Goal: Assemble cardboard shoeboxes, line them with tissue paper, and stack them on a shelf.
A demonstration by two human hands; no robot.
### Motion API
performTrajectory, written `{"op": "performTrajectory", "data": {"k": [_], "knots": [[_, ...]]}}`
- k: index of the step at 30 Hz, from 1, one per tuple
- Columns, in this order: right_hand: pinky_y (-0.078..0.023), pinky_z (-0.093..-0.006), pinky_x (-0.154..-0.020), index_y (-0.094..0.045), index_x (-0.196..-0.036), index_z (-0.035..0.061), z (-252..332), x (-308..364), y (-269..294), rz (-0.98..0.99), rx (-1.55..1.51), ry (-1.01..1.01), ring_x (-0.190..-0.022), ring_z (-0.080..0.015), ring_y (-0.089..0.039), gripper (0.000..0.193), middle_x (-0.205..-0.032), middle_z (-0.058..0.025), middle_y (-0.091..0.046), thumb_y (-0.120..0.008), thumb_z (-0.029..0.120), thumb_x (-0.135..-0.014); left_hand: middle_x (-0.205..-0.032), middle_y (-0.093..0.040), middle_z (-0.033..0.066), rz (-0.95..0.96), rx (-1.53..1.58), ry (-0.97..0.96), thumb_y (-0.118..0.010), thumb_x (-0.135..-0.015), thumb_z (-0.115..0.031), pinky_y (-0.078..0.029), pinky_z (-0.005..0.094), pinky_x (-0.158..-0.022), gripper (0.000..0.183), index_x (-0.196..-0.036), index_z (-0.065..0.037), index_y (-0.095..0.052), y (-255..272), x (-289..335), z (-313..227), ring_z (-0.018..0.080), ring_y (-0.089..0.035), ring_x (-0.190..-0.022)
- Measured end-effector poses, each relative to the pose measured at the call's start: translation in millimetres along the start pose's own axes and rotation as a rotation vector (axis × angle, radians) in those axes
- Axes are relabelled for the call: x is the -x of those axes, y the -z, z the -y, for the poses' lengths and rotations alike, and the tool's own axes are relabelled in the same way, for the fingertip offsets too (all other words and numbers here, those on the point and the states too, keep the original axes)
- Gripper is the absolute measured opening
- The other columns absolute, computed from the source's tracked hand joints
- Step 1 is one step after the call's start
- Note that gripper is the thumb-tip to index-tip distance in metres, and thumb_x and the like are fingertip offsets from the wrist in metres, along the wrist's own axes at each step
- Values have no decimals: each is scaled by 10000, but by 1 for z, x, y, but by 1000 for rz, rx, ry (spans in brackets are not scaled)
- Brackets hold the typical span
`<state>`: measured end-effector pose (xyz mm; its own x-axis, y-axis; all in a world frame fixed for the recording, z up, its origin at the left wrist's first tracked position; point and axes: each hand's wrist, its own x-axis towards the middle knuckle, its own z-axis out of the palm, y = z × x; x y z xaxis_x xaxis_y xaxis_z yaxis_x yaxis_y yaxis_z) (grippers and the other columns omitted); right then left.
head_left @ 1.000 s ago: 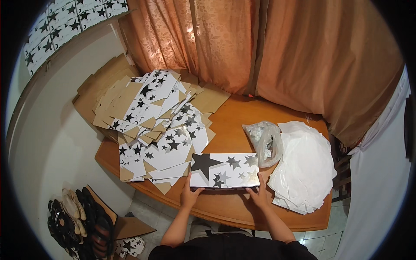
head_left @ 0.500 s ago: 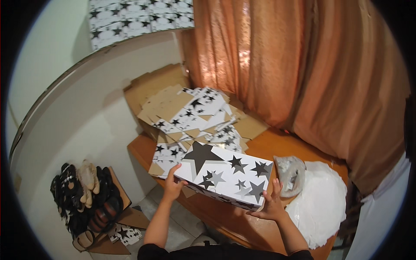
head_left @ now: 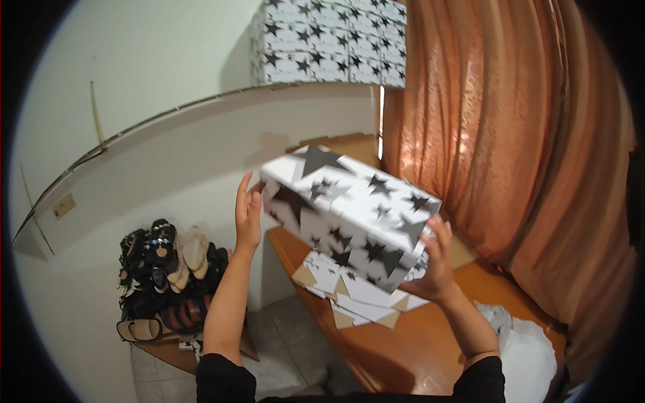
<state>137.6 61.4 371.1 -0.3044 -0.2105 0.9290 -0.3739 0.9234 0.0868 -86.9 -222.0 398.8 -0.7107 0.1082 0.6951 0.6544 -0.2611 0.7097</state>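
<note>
A closed white shoebox [head_left: 342, 215] printed with black and grey stars hangs tilted above the table, held between my two hands. At its left end my left hand [head_left: 248, 211] presses with the fingers pointing up. My right hand [head_left: 435, 262] grips the lower right end, its thumb underneath and fingers along the side. Beneath the box, flat star-printed cardboard pieces [head_left: 353, 299] lie on the brown wooden table [head_left: 396, 349]; the box hides part of this pile.
A block of stacked star-printed boxes [head_left: 329, 47] stands high against the wall. Shoes and sandals [head_left: 175, 269] are heaped at the left. A white plastic bag [head_left: 527, 356] rests on the table's right side. An orange-brown curtain [head_left: 497, 121] hangs behind the table.
Both hands have lifted the shoebox up and away from the table, tilting it so its front side shows. The view has swung up and left, bringing the stacked boxes further into sight.
</note>
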Motion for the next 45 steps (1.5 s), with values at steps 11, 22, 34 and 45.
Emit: {"op": "performTrajectory", "data": {"k": [11, 22, 34, 45], "knots": [[-311, -451, -1044, -245, -1391, 91, -52, -248, -74, -550, 67, 155, -1304, -395, -229, 1100, -1396, -195, -210, -837, 75, -464, -1326, -451, 135, -35, -917, -623, -558, -854, -256, -276, 457, -1049, 534, -1349, -130, -402, 29, -157, -40, 328, -389, -1253], [-283, -459, -1060, -173, -1399, 32, -51, -440, -144, -546, 238, 237, -1286, -405, -249, 1078, -1352, -224, -253, -786, 109, -516, -1376, -388, 103, 101, -1380, -1114, -621, -764, -221, -227, 582, -1032, 587, -1323, -207, -442, 44, -276, -6, 271, -345, -1296], [-346, -443, -1025, -258, -1391, 137, -70, -581, -188, -370, 394, 292, -1251, -390, -331, 917, -1330, -219, -336, -759, 184, -624, -1423, -336, 95, 171, -1386, -1019, -482, -866, -437, -201, 605, -1040, 565, -1349, -156, -400, 9, -364, -1, 256, -265, -1345], [-295, -495, -1048, -342, -1364, 124, -95, -629, -254, -460, 610, 184, -1332, -301, -291, 597, -1411, -182, -340, -587, 163, -821, -1504, -114, 149, 709, -1401, -537, -326, -898, -606, -194, 596, -1059, 740, -1461, -177, -109, 50, -368, -3, 305, -103, -1396]]}}
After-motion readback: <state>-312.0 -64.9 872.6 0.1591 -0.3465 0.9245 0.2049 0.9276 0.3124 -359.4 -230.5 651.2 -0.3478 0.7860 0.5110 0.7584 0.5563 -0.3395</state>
